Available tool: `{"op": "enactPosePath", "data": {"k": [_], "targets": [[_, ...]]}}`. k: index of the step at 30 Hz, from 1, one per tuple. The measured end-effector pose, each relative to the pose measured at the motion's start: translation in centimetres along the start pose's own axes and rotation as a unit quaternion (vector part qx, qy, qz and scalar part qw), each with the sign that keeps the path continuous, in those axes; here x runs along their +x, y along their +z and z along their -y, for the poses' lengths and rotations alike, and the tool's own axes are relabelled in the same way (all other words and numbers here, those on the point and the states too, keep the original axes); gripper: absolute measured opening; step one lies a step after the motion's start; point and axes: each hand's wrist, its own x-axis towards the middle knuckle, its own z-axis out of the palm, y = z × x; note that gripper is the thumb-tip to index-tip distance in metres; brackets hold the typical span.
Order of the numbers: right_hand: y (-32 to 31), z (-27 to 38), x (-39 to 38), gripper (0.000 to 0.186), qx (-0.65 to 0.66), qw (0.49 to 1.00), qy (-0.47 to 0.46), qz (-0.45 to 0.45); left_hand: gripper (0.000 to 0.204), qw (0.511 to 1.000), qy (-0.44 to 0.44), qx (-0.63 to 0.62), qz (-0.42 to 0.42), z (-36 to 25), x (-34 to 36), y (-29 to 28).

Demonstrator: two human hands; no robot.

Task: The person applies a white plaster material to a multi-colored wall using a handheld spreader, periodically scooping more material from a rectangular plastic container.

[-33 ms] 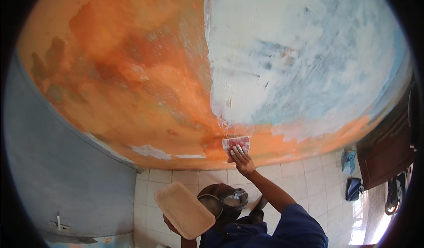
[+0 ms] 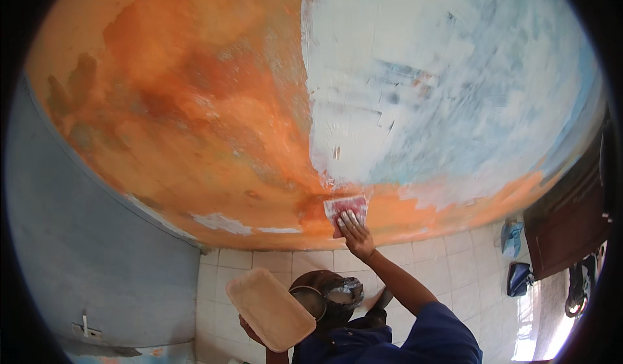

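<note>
Flat against the orange lower part of the wall (image 2: 246, 189), just below the white patch, lies a red flat spreader (image 2: 345, 204) with whitish smears along its edge. My right hand (image 2: 354, 228) presses it there, fingers laid over its face. Over to the left, a shallow tan rectangular tray (image 2: 269, 309) with rounded corners is held tilted by my left hand (image 2: 250, 330). Most of that hand is hidden beneath the tray; a few fingers show at its left edge. White smooth coating (image 2: 357, 117) covers the wall's upper right, with scraped marks in it.
A dark bucket (image 2: 311, 286) stands at my feet, next to a dark container with greyish material inside (image 2: 344, 292). Pale tiles (image 2: 448, 273) cover the floor. At right are a blue bag (image 2: 511, 239), a dark box-like thing (image 2: 519, 279) and a brown door (image 2: 564, 228). A grey wall (image 2: 97, 234) meets this one at left.
The spreader and my right hand have shifted very slightly up and left on the wall. My left hand and the tray have stayed in place.
</note>
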Motion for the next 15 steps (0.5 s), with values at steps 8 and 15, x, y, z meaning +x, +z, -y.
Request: {"op": "enactPosePath", "data": {"k": [8, 15], "targets": [[-4.1, -0.2, 14.5, 0.052, -0.067, 0.988, 0.035, -0.135, 0.055, 0.985, -0.119, -0.126, 0.023, 0.3, 0.3, 3.4], [5.0, -1.8, 0.3, 0.054, -0.076, 0.996, 0.039, 0.008, 0.059, 0.998, -0.050, -0.035, 0.019, 1.3, 1.0, 2.3]]}}
